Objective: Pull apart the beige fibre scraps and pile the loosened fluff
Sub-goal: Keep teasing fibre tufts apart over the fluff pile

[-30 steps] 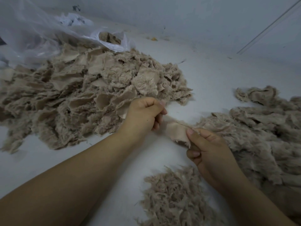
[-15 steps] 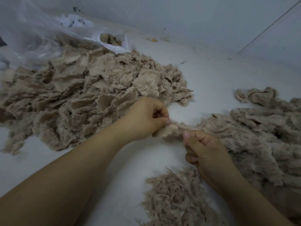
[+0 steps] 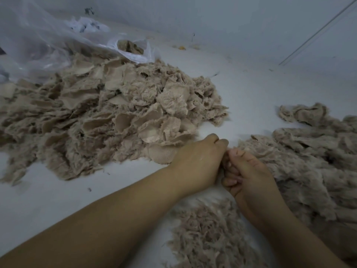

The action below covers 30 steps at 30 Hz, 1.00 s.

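White floor [image 3: 251, 89], 3 fibre heaps [image 3: 108, 117]

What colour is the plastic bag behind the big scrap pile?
Translucent white plastic bag, seen in the head view.

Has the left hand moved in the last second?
Yes. The left hand has come rightward, away from the big scrap heap, to meet the right hand.

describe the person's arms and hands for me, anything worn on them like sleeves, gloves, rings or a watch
Both forearms are bare as far as the frame shows, no sleeves in view. The left hand and right hand wear no gloves, and no ring, watch or bracelet is visible. Fingernails look short and unpainted.
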{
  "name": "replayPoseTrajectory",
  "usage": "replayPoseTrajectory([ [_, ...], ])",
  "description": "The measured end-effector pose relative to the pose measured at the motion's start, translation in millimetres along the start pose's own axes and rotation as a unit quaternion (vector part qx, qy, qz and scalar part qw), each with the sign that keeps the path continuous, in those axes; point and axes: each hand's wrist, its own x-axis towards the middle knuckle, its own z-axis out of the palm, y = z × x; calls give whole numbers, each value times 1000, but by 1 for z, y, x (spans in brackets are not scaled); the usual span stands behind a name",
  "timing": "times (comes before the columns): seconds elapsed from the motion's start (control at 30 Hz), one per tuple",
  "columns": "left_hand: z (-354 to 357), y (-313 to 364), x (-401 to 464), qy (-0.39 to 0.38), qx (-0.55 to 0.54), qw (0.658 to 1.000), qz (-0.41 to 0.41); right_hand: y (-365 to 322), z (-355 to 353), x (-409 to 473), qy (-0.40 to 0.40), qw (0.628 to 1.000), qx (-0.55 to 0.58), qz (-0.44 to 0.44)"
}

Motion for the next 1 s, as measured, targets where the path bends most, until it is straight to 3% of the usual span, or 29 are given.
replayPoseTrajectory([
  [0.13,0,-7,0,-10,-9,1000,-14,-2,-1,2,14,998,47,27],
  [0.2,-10,-11,-4,3,54,998,-38,-2,-1,2,30,997,63,32],
  [0.33,-26,-15,-15,-62,190,975,-98,-1,-1,2,49,997,58,29],
  [0.5,-22,-17,-12,-63,184,975,-103,-2,0,0,45,997,49,27],
  [0.67,-28,-34,-11,-20,55,990,-128,-3,0,-1,40,998,47,28],
  [0.8,-41,-46,-8,-60,-85,982,-154,-2,0,-1,41,998,44,26],
  [0.9,-48,-49,-10,-97,-252,945,-188,-2,0,0,40,998,41,26],
  [1.0,-54,-47,-14,-126,-339,911,-201,-1,0,0,40,998,41,25],
])
